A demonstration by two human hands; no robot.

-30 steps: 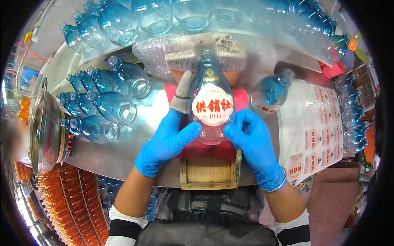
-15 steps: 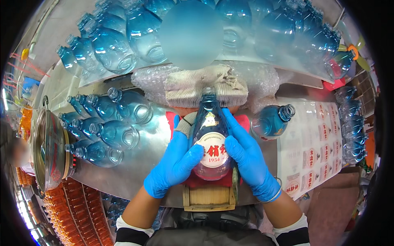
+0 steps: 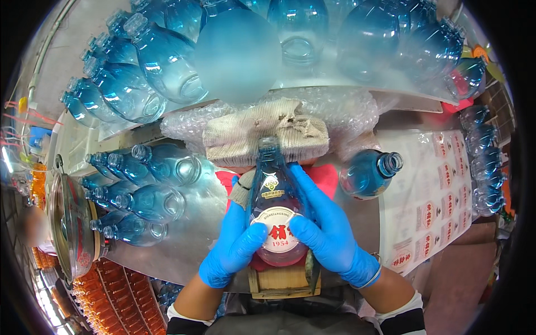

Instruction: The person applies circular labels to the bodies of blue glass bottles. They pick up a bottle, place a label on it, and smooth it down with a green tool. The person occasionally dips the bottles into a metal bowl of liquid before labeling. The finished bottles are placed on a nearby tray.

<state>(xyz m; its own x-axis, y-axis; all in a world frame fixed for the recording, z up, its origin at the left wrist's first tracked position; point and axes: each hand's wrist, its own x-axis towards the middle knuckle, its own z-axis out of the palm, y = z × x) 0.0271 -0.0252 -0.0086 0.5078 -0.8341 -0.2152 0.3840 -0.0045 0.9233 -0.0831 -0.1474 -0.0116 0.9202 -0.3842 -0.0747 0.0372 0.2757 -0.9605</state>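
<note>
Item, one labelled blue bottle [image 3: 272,204]: I have it at the centre of the bench [image 3: 190,257], over a red cloth [image 3: 326,178], its neck against a folded beige knitted cloth [image 3: 237,139] and its base toward me.

Item, left hand [image 3: 233,243], blue-gloved: fingers grasping the bottle's left side, thumb on the round label [image 3: 280,241]; a grey knitted sleeve [image 3: 241,192] covers one finger.

Item, right hand [image 3: 330,237], blue-gloved: fingers grasping the opposite side, thumb also at the label; I cannot see the fingertips behind the bottle.

Item, one wooden frame [image 3: 282,283], just below the bottle's base.

Item, one second blue bottle [image 3: 363,174], near the right hand, apart from it.

Item, one sheet of printed labels [image 3: 427,215], farther right.

Item, grouped blue bottles [image 3: 151,202], at left.

Item, bubble wrap [image 3: 354,114], behind the knitted cloth.
</note>
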